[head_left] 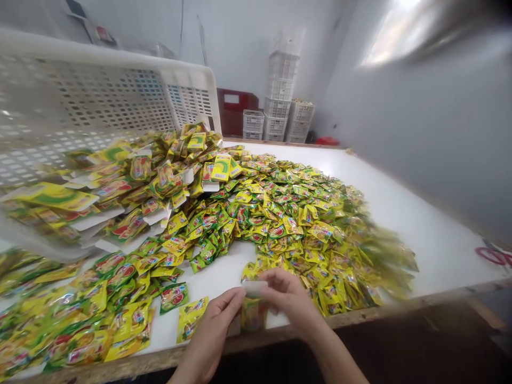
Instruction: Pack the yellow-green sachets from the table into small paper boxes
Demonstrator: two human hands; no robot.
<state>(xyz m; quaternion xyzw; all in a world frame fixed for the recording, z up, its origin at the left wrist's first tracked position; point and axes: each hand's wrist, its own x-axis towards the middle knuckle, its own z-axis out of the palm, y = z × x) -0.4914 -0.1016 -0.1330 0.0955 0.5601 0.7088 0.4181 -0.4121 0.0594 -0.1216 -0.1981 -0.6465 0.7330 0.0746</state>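
Head view: white tabletop (416, 218) mid-frame, stacked crates (280, 90) upper centre; left fingers (231, 300) and right fingers (276, 278) pinch a carton (254, 289), lower centre.

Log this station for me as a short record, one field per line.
Left hand: fingers at the left edge of the held box
Right hand: thumb and fingers at its right edge
Held box: pale flap up; print blurred
Packets: yellow and green, heaped across the white table
Printed boxes: piled at the mouth of the tipped white crate
Red-handled scissors: table's right side
Background: stacked crates
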